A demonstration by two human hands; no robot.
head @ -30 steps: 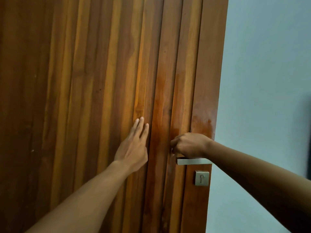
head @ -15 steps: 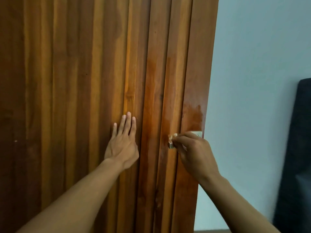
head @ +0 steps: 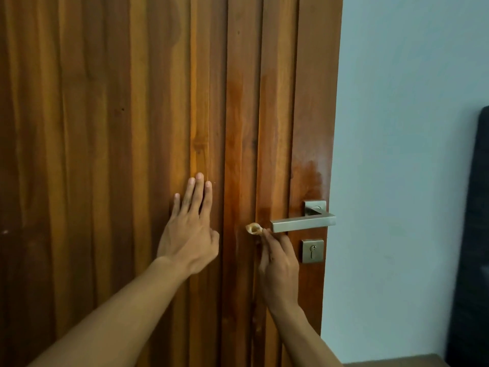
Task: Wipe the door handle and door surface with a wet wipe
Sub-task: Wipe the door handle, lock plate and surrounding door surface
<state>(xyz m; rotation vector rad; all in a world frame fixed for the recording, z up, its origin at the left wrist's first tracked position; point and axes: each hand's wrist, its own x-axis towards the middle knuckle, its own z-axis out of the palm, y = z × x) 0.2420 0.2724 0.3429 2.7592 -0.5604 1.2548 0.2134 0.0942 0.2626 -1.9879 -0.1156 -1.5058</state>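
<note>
You're pinching wet wipe in R hand fingertips, just beside door handle free end. L hand is lying flat, fingers straight, on door. Risk: small wad slipping from pinch under pressure.

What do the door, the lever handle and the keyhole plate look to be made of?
Door: wood, apparently varnished; vertical grain and ribs, darker damp-looking patches. Lever handle: probably brushed metal; dull silvery, square-edged. Keyhole plate: seemingly the same metal, matching tone. Wet wipe in the right hand: crumpled, material unclear.
</note>
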